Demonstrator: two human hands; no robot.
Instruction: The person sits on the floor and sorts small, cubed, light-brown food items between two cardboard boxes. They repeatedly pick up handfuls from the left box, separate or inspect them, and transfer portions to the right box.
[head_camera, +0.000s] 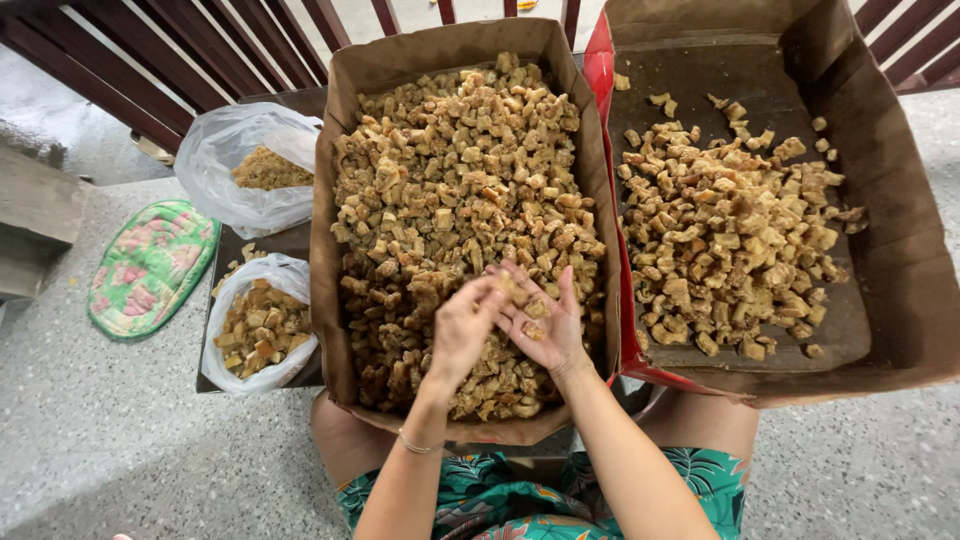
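A cardboard box (330, 200) in front of me is full of small golden-brown fried pieces (450, 170). My right hand (545, 325) lies palm up over the near part of the heap and cups a few pieces. My left hand (462, 330) hovers beside it, fingers pinched on a piece at the right palm. A second, wider cardboard box (900, 250) to the right holds a thinner spread of paler pieces (730, 230).
Left of the full box stand two clear plastic bags: one with crumbs (262, 168), one with larger chunks (262, 325), both on a dark low stand. A green floral mat (150, 265) lies on the speckled floor. Dark red railing bars (200, 60) run behind.
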